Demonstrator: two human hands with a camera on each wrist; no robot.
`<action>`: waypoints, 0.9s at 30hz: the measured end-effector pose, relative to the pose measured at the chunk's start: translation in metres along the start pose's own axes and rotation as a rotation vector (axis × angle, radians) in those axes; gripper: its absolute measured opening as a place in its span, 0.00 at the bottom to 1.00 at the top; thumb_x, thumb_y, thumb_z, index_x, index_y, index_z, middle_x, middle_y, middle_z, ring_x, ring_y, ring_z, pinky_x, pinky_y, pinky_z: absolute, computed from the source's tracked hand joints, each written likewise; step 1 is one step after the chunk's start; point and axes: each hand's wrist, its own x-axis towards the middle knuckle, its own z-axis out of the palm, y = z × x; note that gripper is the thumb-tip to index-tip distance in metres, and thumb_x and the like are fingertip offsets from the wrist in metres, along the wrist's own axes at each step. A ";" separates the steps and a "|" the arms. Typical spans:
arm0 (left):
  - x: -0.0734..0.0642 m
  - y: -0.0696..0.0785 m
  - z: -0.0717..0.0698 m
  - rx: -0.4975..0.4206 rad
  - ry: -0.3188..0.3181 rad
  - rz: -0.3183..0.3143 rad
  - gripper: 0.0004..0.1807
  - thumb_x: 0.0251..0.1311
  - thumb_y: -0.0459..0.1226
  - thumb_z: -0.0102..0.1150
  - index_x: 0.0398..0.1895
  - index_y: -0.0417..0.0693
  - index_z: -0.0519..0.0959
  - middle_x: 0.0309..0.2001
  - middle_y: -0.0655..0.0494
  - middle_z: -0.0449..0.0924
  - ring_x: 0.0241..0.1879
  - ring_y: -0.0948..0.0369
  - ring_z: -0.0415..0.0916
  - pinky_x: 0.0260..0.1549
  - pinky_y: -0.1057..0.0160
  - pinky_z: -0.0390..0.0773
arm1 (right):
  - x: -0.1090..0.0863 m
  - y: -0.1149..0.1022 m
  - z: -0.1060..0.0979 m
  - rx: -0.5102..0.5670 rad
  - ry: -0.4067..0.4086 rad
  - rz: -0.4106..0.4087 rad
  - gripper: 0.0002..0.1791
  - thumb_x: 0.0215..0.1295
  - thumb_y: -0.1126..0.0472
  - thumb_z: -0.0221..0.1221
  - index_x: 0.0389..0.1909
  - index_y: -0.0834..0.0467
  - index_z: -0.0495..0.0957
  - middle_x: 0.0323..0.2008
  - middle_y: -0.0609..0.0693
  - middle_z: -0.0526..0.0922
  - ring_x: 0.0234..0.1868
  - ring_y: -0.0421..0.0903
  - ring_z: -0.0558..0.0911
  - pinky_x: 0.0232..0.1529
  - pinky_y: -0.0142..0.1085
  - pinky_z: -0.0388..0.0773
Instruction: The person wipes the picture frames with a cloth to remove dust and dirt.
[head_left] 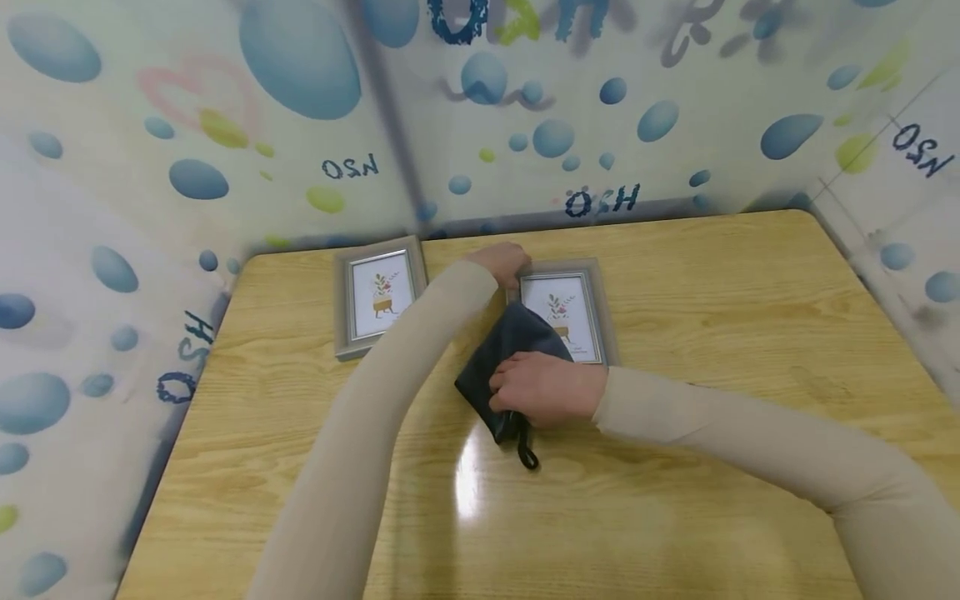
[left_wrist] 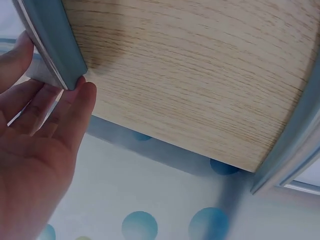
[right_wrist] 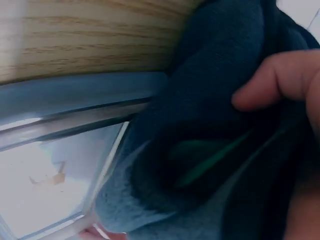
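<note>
Near the back of the table, my left hand (head_left: 507, 263) grips the upper left corner of a grey picture frame (head_left: 603, 312) with a potted-plant print. In the left wrist view the fingers (left_wrist: 75, 112) bend around that frame's corner (left_wrist: 55, 45). My right hand (head_left: 551, 387) holds a dark cloth (head_left: 483, 375) with a black hanging loop, bunched over the frame's lower left part. The right wrist view shows a fingertip (right_wrist: 250, 97) pressed into the folded cloth (right_wrist: 215, 65), beside the frame's edge (right_wrist: 75, 95). The cloth hides part of the print.
A second grey picture frame (head_left: 343, 308) with a similar print lies to the left, partly behind my left forearm. The wooden table (head_left: 712, 300) meets a wall (head_left: 420, 142) printed with blue drops and letters at its back edge.
</note>
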 end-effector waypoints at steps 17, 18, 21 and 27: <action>0.006 0.000 -0.001 -0.078 -0.052 -0.099 0.18 0.65 0.28 0.53 0.58 0.44 0.75 0.54 0.48 0.75 0.53 0.54 0.71 0.49 0.58 0.70 | 0.012 0.048 0.008 0.032 -0.046 0.158 0.19 0.61 0.64 0.64 0.54 0.53 0.79 0.56 0.53 0.77 0.61 0.53 0.71 0.57 0.48 0.70; 0.007 -0.001 -0.001 -0.076 -0.050 -0.093 0.17 0.65 0.29 0.54 0.57 0.44 0.76 0.53 0.48 0.75 0.52 0.54 0.71 0.49 0.58 0.70 | 0.012 0.044 0.006 0.039 -0.077 0.148 0.20 0.61 0.64 0.64 0.55 0.52 0.79 0.57 0.52 0.77 0.62 0.53 0.71 0.57 0.49 0.71; 0.010 -0.003 0.002 -0.063 -0.045 -0.086 0.17 0.64 0.30 0.57 0.56 0.43 0.75 0.52 0.48 0.74 0.51 0.54 0.70 0.50 0.57 0.70 | 0.009 0.028 -0.001 0.059 -0.138 0.111 0.20 0.60 0.65 0.65 0.54 0.52 0.79 0.55 0.51 0.77 0.61 0.53 0.71 0.54 0.50 0.73; 0.007 0.001 -0.001 -0.024 -0.060 -0.097 0.22 0.64 0.32 0.58 0.62 0.42 0.72 0.58 0.47 0.71 0.57 0.53 0.67 0.55 0.58 0.67 | 0.000 0.007 -0.003 0.010 -0.115 0.036 0.16 0.61 0.65 0.64 0.50 0.51 0.80 0.52 0.50 0.78 0.59 0.51 0.72 0.51 0.49 0.75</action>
